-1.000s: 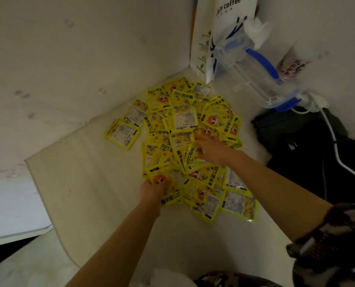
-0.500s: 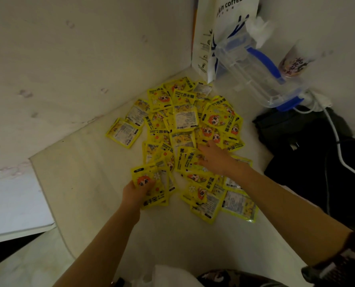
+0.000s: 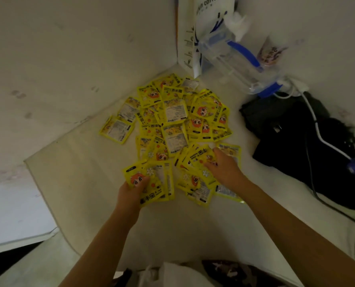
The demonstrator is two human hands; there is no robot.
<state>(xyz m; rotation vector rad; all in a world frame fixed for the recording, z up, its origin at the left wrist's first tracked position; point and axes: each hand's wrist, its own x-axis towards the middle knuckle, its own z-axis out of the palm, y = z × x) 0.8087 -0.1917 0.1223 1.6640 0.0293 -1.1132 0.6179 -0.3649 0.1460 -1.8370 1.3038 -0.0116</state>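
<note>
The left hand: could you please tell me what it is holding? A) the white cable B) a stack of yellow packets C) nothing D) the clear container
B: the left hand grips a stack of yellow packets, its thumb pressed on the top one.

Left hand (image 3: 131, 192) grips yellow sachets (image 3: 151, 183); right hand (image 3: 224, 168) rests on pile (image 3: 176, 119).
</note>
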